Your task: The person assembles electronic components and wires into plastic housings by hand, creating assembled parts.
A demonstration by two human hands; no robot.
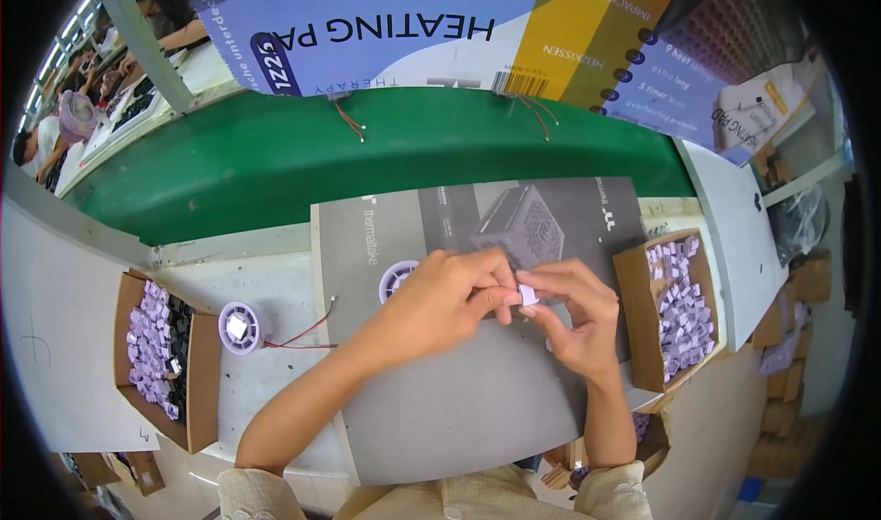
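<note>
Over a grey printed cardboard sheet, my left hand and my right hand meet fingertip to fingertip. Both are closed in a pinch around a small lilac-white plastic piece, whose edges the fingers partly cover. Just behind my left hand, a round lilac slotted housing shows in part. Another round lilac housing lies left of the sheet, with a white square at its centre and thin red and dark wires running from it to the right.
An open carton of lilac and black pieces stands at the left; another carton of lilac pieces is at the right. Beyond the sheet runs a green belt carrying wired parts under a large printed cardboard panel. Other people work at the far left.
</note>
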